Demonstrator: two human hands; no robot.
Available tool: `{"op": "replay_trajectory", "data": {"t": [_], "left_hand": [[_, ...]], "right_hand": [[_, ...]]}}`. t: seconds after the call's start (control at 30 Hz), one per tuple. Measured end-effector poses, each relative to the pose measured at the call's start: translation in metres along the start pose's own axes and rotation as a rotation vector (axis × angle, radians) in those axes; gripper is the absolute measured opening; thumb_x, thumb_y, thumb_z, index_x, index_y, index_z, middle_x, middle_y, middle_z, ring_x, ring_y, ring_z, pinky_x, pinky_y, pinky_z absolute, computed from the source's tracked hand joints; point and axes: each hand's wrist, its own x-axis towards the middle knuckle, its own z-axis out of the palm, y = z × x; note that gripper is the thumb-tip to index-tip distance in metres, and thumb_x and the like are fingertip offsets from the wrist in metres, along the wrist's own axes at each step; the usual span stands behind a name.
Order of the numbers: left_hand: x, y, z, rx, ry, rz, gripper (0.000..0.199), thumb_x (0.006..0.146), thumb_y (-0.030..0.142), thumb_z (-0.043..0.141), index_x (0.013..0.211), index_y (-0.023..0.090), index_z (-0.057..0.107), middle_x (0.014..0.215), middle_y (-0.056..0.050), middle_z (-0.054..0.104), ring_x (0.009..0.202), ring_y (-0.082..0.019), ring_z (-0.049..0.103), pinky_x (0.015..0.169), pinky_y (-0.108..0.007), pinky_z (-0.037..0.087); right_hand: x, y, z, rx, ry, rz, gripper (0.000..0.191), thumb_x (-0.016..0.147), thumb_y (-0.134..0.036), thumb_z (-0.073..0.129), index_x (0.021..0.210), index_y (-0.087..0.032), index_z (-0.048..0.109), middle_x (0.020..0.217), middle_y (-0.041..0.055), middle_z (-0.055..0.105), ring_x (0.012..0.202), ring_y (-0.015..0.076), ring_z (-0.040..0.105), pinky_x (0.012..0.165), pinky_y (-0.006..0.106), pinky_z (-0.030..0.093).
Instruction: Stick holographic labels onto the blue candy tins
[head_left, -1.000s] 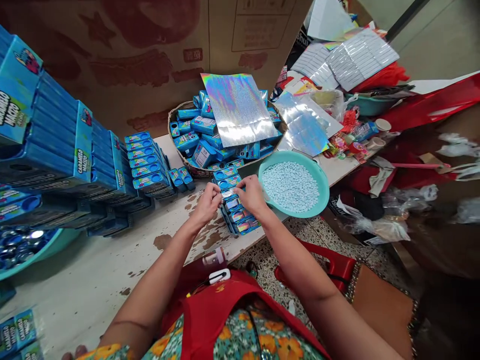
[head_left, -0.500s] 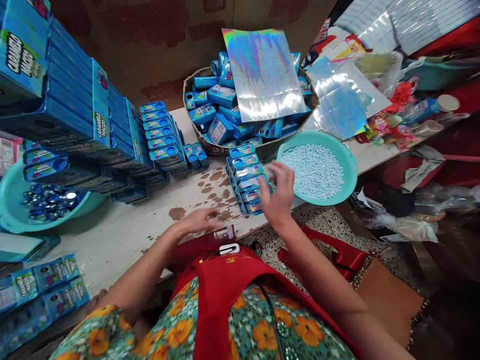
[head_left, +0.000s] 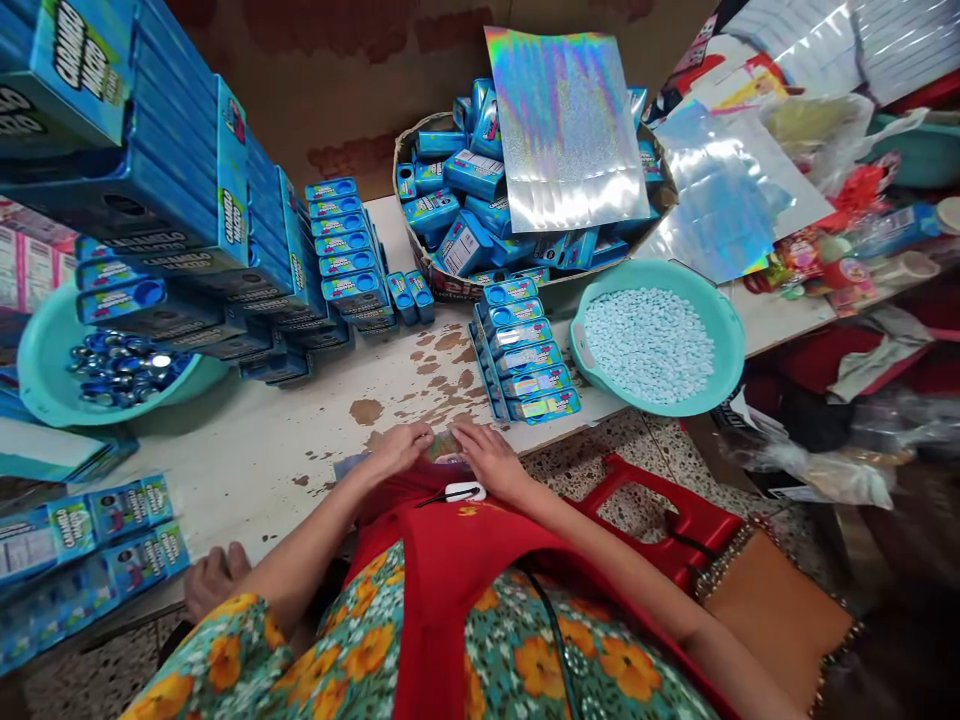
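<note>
My left hand (head_left: 401,450) is closed at the table's front edge, its fingertips pinched on a thin shiny sheet that shows on both sides of it. Close by on the right, my right hand (head_left: 487,457) has its fingers together over the same edge; what lies under them is too hidden to name. A row of small blue boxes (head_left: 529,352) with round openings stands just beyond my right hand. To its right sits a turquoise bowl (head_left: 739,345) filled with pale blue candies.
Tall stacks of blue boxes (head_left: 180,190) rise at the left, beside a bowl of shiny blue pieces (head_left: 45,375). A carton (head_left: 450,288) of blue boxes with a holographic sheet (head_left: 570,130) stands behind. Another person's hand (head_left: 216,580) rests at the lower left. A red stool (head_left: 675,510) is below right.
My right hand has moved from the row of blue boxes down and left to the table edge, beside my left hand. The view has shifted slightly, and a shiny sheet now shows near my hands.
</note>
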Motion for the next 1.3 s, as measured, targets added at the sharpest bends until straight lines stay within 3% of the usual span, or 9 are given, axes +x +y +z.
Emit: {"op": "replay_trajectory", "data": {"t": [0.13,0.33,0.5,0.67,0.8,0.9,0.97,1.13,1.3], "left_hand": [[0.000,0.000,0.000,-0.007,-0.003,-0.011,0.034,0.088,0.037,0.034,0.090,0.020,0.063,0.084,-0.005,0.067,0.078,-0.019,0.058,0.066,-0.025,0.037],[0.003,-0.006,0.001,-0.056,0.003,-0.011,0.036,0.087,0.038,0.034,0.088,0.020,0.064,0.078,-0.004,0.066,0.075,-0.019,0.057,0.066,-0.025,0.037],[0.009,-0.012,0.005,-0.059,0.005,-0.010,0.035,0.087,0.038,0.033,0.085,0.020,0.063,0.080,-0.005,0.065,0.074,-0.019,0.057,0.062,-0.026,0.035],[0.004,0.001,-0.005,-0.108,0.070,-0.048,0.033,0.086,0.039,0.038,0.094,0.019,0.063,0.089,-0.008,0.067,0.087,-0.023,0.058,0.075,-0.030,0.041],[-0.015,0.038,-0.030,-0.490,0.136,0.229,0.048,0.081,0.042,0.050,0.124,0.021,0.049,0.122,-0.008,0.057,0.109,-0.023,0.051,0.091,-0.032,0.040],[-0.022,0.066,-0.048,-0.640,-0.038,0.273,0.034,0.083,0.043,0.047,0.100,0.017,0.060,0.090,-0.005,0.065,0.085,-0.019,0.059,0.078,-0.029,0.046],[-0.018,0.080,-0.060,-0.674,-0.061,0.236,0.034,0.087,0.044,0.040,0.085,0.015,0.058,0.067,-0.001,0.059,0.066,-0.014,0.057,0.066,-0.027,0.046],[0.023,0.102,-0.101,-0.716,0.119,0.314,0.028,0.088,0.040,0.040,0.106,0.020,0.044,0.061,0.005,0.049,0.051,-0.010,0.050,0.051,-0.021,0.041],[0.083,0.106,-0.126,-0.629,0.296,0.354,0.015,0.084,0.030,0.041,0.096,0.020,0.040,0.056,0.008,0.046,0.049,-0.008,0.044,0.051,-0.020,0.037]], "right_hand": [[0.004,-0.004,0.000,-0.021,-0.002,0.048,0.056,0.086,-0.029,0.054,0.138,-0.019,0.035,0.135,0.0108,0.047,0.117,0.0251,0.044,0.099,0.040,0.040],[0.000,0.004,0.007,-0.052,-0.033,-0.057,0.048,0.086,-0.018,0.052,0.132,-0.024,0.043,0.137,0.0095,0.045,0.122,0.0257,0.042,0.097,0.042,0.040],[0.000,0.002,-0.002,0.037,-0.010,-0.055,0.017,0.086,-0.020,0.055,0.102,-0.021,0.060,0.113,0.0106,0.061,0.106,0.0232,0.053,0.089,0.038,0.044],[0.011,-0.024,-0.047,0.204,0.021,0.111,0.004,0.086,-0.021,0.055,0.082,-0.019,0.057,0.079,0.0039,0.063,0.078,0.0179,0.057,0.070,0.028,0.045],[0.015,-0.045,-0.100,0.384,0.145,0.166,0.005,0.086,-0.021,0.054,0.082,-0.020,0.055,0.079,0.0018,0.061,0.075,0.0158,0.057,0.069,0.026,0.044],[0.020,-0.050,-0.130,0.443,0.253,0.230,0.007,0.087,-0.022,0.053,0.080,-0.021,0.055,0.076,0.0006,0.061,0.072,0.0149,0.056,0.066,0.026,0.043],[0.029,-0.044,-0.144,0.427,0.351,0.283,0.008,0.086,-0.024,0.054,0.079,-0.021,0.056,0.075,0.0006,0.060,0.072,0.0155,0.055,0.066,0.027,0.043],[0.071,-0.002,-0.167,0.297,0.637,0.359,0.008,0.080,-0.028,0.061,0.077,-0.021,0.061,0.096,0.0064,0.056,0.097,0.0214,0.053,0.084,0.036,0.043],[0.116,0.046,-0.173,0.230,0.653,0.489,0.009,0.074,-0.027,0.063,0.071,-0.019,0.061,0.096,0.0070,0.052,0.097,0.0226,0.051,0.089,0.040,0.041]]}}
